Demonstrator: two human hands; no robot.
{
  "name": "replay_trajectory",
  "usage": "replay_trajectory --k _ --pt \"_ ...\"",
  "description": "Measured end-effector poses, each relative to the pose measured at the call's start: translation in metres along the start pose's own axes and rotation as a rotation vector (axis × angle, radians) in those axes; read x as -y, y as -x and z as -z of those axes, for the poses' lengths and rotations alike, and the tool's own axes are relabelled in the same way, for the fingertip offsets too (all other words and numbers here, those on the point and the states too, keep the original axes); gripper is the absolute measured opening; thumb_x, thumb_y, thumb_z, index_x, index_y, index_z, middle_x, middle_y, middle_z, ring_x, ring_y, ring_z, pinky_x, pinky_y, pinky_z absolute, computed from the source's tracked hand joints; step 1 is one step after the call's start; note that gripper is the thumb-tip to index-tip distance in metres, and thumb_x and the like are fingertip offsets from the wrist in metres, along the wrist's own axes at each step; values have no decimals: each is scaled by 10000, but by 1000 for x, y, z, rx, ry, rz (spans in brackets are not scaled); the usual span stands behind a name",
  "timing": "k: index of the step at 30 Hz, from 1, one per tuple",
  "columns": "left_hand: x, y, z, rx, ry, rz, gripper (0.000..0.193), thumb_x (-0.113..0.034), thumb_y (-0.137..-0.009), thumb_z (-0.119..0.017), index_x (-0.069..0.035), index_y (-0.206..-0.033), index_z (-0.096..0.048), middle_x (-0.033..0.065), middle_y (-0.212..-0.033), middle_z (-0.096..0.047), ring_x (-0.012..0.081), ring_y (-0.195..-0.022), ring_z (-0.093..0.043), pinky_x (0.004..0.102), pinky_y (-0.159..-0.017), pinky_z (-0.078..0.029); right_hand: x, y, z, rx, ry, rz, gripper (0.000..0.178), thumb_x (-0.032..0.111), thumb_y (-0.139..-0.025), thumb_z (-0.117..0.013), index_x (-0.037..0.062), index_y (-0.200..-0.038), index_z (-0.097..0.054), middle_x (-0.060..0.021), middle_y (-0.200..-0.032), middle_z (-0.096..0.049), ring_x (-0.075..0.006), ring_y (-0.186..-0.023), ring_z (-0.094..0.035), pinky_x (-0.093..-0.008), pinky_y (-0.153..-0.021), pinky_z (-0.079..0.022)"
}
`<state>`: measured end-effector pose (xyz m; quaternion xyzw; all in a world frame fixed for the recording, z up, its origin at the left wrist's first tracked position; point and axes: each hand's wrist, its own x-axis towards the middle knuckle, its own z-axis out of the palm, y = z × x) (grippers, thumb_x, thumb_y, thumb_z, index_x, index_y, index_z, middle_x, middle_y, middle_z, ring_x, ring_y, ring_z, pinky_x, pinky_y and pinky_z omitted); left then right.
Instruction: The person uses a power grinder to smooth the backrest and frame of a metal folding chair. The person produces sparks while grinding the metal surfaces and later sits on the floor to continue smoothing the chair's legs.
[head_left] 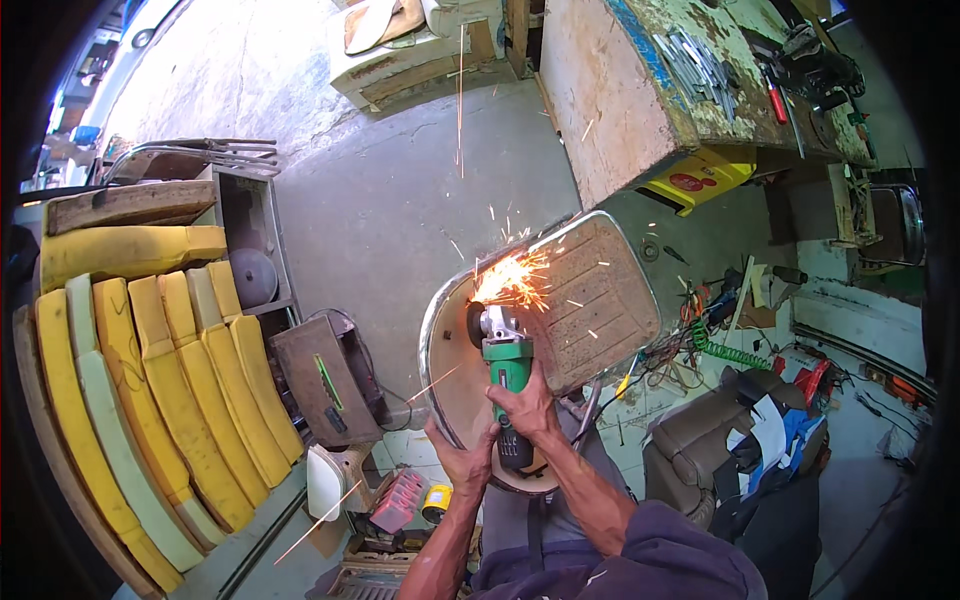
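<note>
My right hand (527,408) is wrapped round the body of a green angle grinder (508,368). The grinder's dark disc (476,324) meets a worn brown metal-framed chair (590,300), and bright sparks (512,280) spray up and away from it. The chair has two brown panels edged by a shiny tube rim, lying tilted in front of me. Against the near left part of that rim my left hand (465,462) is closed, its thumb up beside the grinder. Glare from the sparks hides the exact spot of contact.
Yellow foam pads (180,390) stand in a row on the left, near a brown metal box (325,380). A worn workbench (630,110) with metal rods (697,72) rises at the far right. A green coiled hose (735,355), cables and a dark padded seat (690,450) lie on the right.
</note>
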<state>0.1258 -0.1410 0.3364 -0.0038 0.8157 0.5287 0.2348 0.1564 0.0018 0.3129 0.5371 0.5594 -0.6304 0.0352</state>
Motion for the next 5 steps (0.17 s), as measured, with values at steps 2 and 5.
replay_trajectory --k 2,5 --pt "4 -1 0 12 71 15 892 -174 -773 -925 -1 -1432 -349 173 -1348 -530 274 -1255 -550 404 -1095 -439 -2 -2 0 28 -6 12 851 417 -746 -801 -36 -1333 -384 -259 -1073 -661 -389 -943 -685 -487 -852 -544" --pt "5 -1 2 31 53 17 934 -172 -769 -928 -7 -1466 -329 177 -1389 -483 289 -1295 -498 410 -1133 -391 -3 -2 -1 9 -8 -1 752 332 -762 -809 8 -1344 -462 -168 -1092 -669 -282 -927 -676 -414 -841 -563"
